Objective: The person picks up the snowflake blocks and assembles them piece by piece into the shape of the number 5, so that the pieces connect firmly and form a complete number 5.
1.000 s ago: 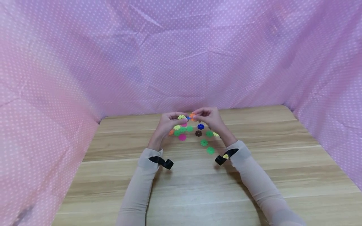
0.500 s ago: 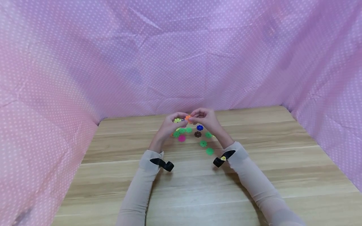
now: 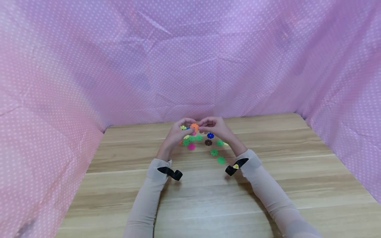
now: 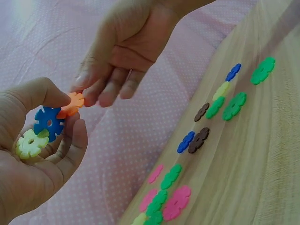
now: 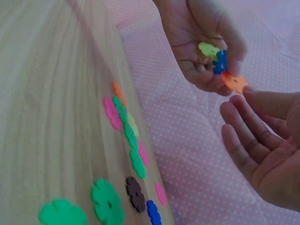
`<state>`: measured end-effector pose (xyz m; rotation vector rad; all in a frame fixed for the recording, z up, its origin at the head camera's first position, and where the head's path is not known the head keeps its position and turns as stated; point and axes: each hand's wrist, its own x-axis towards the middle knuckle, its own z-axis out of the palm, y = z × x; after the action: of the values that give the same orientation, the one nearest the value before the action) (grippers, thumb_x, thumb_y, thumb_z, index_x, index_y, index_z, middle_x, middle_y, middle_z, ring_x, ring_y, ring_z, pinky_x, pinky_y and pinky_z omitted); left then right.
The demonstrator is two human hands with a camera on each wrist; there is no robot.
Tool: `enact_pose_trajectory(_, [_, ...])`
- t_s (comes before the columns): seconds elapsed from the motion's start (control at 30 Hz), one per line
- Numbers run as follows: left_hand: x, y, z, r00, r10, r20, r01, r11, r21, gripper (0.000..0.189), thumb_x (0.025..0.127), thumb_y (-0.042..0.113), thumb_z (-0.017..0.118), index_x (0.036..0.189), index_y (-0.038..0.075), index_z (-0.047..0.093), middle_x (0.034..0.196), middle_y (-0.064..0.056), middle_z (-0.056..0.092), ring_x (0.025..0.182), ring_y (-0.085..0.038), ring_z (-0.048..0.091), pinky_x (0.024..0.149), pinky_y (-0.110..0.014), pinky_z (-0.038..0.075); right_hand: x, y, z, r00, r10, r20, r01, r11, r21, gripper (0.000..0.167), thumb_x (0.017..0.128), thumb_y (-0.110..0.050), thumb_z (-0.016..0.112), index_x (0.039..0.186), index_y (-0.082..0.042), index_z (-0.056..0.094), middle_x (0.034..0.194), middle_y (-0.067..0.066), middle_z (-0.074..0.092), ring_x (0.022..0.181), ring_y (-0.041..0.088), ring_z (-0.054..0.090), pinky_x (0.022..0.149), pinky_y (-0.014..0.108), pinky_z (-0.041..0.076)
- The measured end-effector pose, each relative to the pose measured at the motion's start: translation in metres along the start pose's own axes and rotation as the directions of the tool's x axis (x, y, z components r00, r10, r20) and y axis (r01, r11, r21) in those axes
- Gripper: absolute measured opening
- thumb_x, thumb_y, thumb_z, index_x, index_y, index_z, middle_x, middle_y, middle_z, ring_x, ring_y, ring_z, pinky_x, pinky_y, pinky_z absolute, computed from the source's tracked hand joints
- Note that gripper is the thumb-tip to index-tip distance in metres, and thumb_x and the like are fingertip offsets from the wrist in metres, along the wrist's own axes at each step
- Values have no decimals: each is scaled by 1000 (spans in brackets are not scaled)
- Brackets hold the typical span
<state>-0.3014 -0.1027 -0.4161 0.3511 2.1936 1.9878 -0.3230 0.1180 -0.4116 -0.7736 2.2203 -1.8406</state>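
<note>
Chain (image 4: 41, 127): we see a pale yellow piece (image 4: 25, 148), a blue piece (image 4: 57, 127) and an orange piece (image 4: 73, 105), apparently slotted edge to edge, raised above the worktop (image 3: 193, 201).
Left hand (image 3: 175, 135): thumb and fingers pinch the chain at its orange end.
Right hand (image 3: 219, 129): thumb and fingertips meet the orange piece's outer edge; we cannot tell whether they grip it.
Flower discs (image 4: 178, 203): lying on the worktop beneath the hands.
Joint fault: we judge that an off-line push could twist the orange piece out of its slot.
Slip fault: the narrow rim gives fingertips little purchase; we could lose it.
Drop fault: with hands near the far edge, a released chain could fall beyond the worktop.
</note>
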Motion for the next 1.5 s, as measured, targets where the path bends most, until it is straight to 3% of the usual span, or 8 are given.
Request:
enact_pose_trajectory(0.13, [2, 2, -4, 1000, -15, -7, 16, 999, 39, 31, 92, 9, 69, 123, 9, 65, 119, -7, 58, 108, -23, 58, 106, -58, 49, -1, -2, -9, 996, 38, 80, -32, 997, -76, 23, 93, -6, 73, 113, 6, 70, 103, 17, 74, 87, 15, 73, 85, 38, 62])
enact_pose_trajectory(0.3, [4, 5, -9, 999, -31, -27, 32, 999, 34, 31, 90, 7, 71, 121, 9, 67, 112, -4, 60, 103, -21, 58, 104, -62, 46, -2, -4, -20, 973, 78, 215, -34, 978, -204, 26, 91, -5, 75, 111, 10, 70, 104, 21, 75, 90, 18, 73, 83, 29, 61])
enact_pose_trajectory(0.6, [6, 4, -16, 998, -34, -45, 34, 999, 13, 30, 90, 4, 69, 120, 4, 67, 107, -3, 56, 98, -19, 59, 106, -63, 46, -19, 6, -36, 888, 82, 452, 97, 929, -358, 22, 84, 1, 80, 104, 5, 73, 92, 17, 73, 83, 16, 66, 74, 23, 57])
enact_pose_trajectory(0.73, [7, 1, -15, 999, -13, -51, 14, 1000, 22, 31, 90, 2, 69, 121, 2, 67, 108, -5, 57, 98, -19, 59, 105, -63, 48, -31, 12, -39, 853, 146, 502, 72, 919, -389, 25, 82, -3, 82, 105, 0, 74, 88, 13, 70, 80, 14, 62, 72, 22, 54])
enact_pose_trajectory(0.9, [7, -6, -14, 999, 9, -50, -5, 997, 74, 32, 92, 3, 70, 123, 2, 66, 122, -21, 59, 102, -18, 59, 102, -55, 53, -44, 20, -42, 815, 207, 541, 22, 922, -386, 28, 82, -6, 83, 109, -2, 74, 87, 13, 67, 76, 14, 57, 67, 20, 50])
enact_pose_trajectory(0.97, [6, -8, -14, 998, 14, -54, -10, 997, 82, 31, 92, 4, 69, 123, 2, 66, 125, -22, 58, 105, -19, 58, 102, -53, 53, -47, 24, -43, 808, 206, 551, 22, 925, -378, 29, 82, -5, 83, 110, -2, 74, 87, 16, 66, 75, 14, 55, 66, 20, 48])
enact_pose_trajectory(1.17, [5, -9, -14, 997, 21, -72, -15, 995, 94, 30, 92, 6, 69, 122, 5, 67, 117, -8, 61, 110, -21, 57, 102, -49, 54, -53, 30, -45, 805, 212, 554, 25, 921, -389, 31, 79, -4, 85, 108, -4, 75, 87, 16, 64, 73, 13, 53, 63, 18, 47])
enact_pose_trajectory(1.5, [3, -11, -12, 998, 6, -70, -1, 997, 77, 29, 91, 5, 70, 121, 5, 68, 115, -8, 60, 108, -19, 57, 98, -40, 56, -58, 32, -45, 809, 230, 541, 7, 916, -401, 29, 79, -1, 84, 106, -3, 74, 87, 16, 63, 76, 13, 53, 66, 20, 47])
